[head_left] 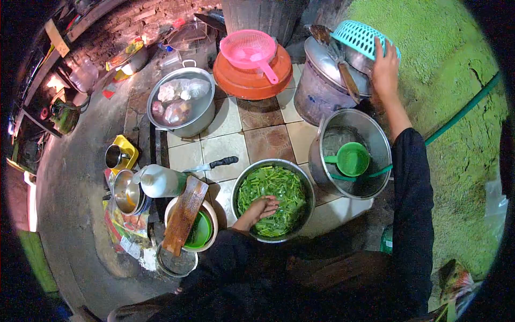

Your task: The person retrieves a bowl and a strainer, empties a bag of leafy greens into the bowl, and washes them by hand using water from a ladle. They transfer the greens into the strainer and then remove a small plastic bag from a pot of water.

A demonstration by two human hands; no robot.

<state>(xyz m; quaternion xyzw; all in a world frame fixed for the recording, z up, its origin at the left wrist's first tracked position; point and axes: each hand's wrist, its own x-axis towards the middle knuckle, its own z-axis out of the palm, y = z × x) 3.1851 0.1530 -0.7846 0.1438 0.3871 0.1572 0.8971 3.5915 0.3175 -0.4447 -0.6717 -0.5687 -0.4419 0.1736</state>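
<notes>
My right hand (385, 70) reaches to the back right, its fingers over the rim of a turquoise plastic colander (357, 36). The colander sits tilted on top of a large lidded pot (308, 96), beside a metal spatula with a wooden handle (348, 80). My left hand (261, 208) is over a metal basin (234, 201) of chopped leafy greens (281, 188). Its fingers are stretched out, with nothing held in them.
Right of the basin stands a deep metal pot (322, 161) holding a green dipper (354, 159) and a hose. A knife (212, 165) lies on the tiles. Behind are a pot of bagged food (201, 121) and a pink strainer (248, 49). A wooden board (185, 214) leans across a bowl at left.
</notes>
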